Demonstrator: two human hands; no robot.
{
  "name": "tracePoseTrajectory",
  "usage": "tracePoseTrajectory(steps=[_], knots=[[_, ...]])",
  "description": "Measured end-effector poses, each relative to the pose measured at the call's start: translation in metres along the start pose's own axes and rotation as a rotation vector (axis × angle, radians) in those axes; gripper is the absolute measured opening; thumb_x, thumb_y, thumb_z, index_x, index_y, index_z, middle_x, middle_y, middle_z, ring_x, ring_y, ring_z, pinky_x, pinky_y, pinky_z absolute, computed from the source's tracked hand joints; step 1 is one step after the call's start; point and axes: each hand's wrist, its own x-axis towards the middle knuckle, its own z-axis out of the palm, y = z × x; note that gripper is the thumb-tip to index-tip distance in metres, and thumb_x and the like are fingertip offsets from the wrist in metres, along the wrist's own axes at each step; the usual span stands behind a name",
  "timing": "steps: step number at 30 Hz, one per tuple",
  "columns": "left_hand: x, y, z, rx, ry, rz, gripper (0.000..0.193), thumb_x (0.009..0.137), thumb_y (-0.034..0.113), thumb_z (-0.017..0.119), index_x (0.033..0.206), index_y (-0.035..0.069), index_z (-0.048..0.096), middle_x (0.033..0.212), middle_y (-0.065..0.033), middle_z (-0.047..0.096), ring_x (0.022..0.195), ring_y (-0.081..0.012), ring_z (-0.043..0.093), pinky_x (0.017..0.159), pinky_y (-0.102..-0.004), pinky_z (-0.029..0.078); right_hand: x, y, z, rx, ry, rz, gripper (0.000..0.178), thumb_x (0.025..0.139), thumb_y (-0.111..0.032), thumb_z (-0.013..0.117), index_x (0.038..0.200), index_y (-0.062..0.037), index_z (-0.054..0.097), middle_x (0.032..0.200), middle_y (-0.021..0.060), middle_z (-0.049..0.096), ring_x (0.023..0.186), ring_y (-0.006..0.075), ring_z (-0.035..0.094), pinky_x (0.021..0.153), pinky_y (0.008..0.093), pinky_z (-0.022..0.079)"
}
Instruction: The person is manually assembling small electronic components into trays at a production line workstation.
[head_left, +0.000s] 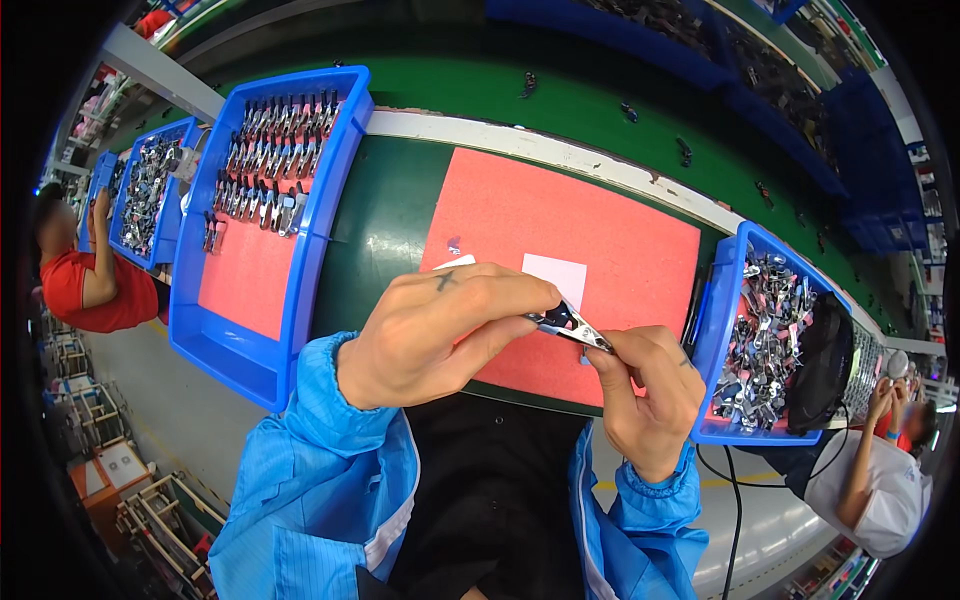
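Note:
My left hand (430,330) pinches the dark end of a small metal spring clamp (585,332) between thumb and fingers. The fingertips of my right hand (652,390) are closed on its shiny tapered end. The clamp is held slantwise above a pink foam mat (620,240) on the table, and my fingers cover part of it. A white square card (556,272) lies on the mat, just behind the clamp. Another pale piece (458,263) shows partly from behind my left hand.
At the left, a blue tray (310,270) holds rows of similar clamps. A blue bin (715,380) heaped with loose clamps stands at the right, beside a black bag (822,365). Beyond the white ledge (560,148) runs a green belt with scattered clamps. Other people work at both sides.

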Motion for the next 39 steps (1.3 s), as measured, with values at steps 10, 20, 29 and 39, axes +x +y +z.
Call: tracePoseTrajectory(steps=[10,20,29,39], knots=[[-0.003,-0.001,0.006,-0.111,0.014,-0.077,0.036,0.08,-0.012,0.076,0.114,-0.004,0.066,0.107,-0.0207,0.075,0.101,-0.0314,0.075,0.087,-0.0383,0.062,-0.002,0.007,-0.006,0.033,-0.082,-0.014,0.022,0.079,0.005,0.08,0.096,0.0022,0.068,0.081,0.011,0.066,0.063,0.0191,0.06,0.055,0.0291,0.045],[-0.006,-0.005,0.013,-0.227,0.076,-0.168,0.022,0.083,-0.008,0.076,0.104,-0.005,0.073,0.107,-0.0222,0.075,0.1,-0.0306,0.075,0.089,-0.0381,0.062,-0.003,0.007,-0.007,-0.083,-0.043,-0.108,0.025,0.076,0.003,0.083,0.096,0.0023,0.068,0.08,0.0114,0.066,0.066,0.0225,0.063,0.058,0.0328,0.05],[-0.005,-0.005,0.011,-0.156,0.038,-0.162,0.019,0.082,-0.009,0.076,0.101,-0.006,0.074,0.105,-0.0231,0.076,0.1,-0.032,0.076,0.088,-0.0371,0.062,-0.004,0.009,-0.005,-0.088,-0.048,-0.114,0.025,0.075,-0.001,0.084,0.095,0.0026,0.07,0.08,0.0123,0.064,0.068,0.0272,0.065,0.057,0.0355,0.052],[-0.005,-0.012,0.021,-0.122,0.003,-0.157,0.019,0.083,-0.008,0.075,0.101,-0.006,0.074,0.106,-0.0207,0.076,0.097,-0.0306,0.076,0.085,-0.0353,0.062,-0.003,0.012,-0.005,-0.044,-0.155,0.033,0.033,0.079,0.0,0.083,0.108,0.001,0.067,0.091,0.0123,0.066,0.069,0.0241,0.065,0.059,0.0322,0.052]])
